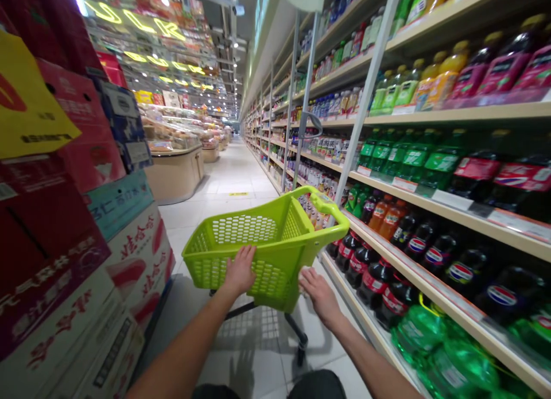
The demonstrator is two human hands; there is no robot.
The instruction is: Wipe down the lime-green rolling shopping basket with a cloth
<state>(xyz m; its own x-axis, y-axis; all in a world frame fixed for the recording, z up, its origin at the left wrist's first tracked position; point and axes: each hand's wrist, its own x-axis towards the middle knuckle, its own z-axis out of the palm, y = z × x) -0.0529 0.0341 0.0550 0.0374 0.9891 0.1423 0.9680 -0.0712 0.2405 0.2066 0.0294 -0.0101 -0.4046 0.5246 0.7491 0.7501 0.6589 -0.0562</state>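
Observation:
A lime-green plastic shopping cart [275, 275] stands sideways in front of me, its handle at the right. My left hand [241, 268] is closed over the near rim of its basket, the fingertips partly hidden from view. At the basket's lower right corner, my right hand [318, 290] pinches a crumpled white tissue or cloth [305, 277] against the green plastic. Inside the basket I see no goods, though its floor is mostly hidden. Dark legs and a wheel [301, 353] show beneath it.
Shelves of bottled drinks [404, 218] run along the right, close to the cart handle. Stacked drink cartons [133, 255] rise at the left. A white tiled aisle [239, 175] leads away, past a rounded display counter [178, 172]. Green bottle packs [447, 347] sit low at the right.

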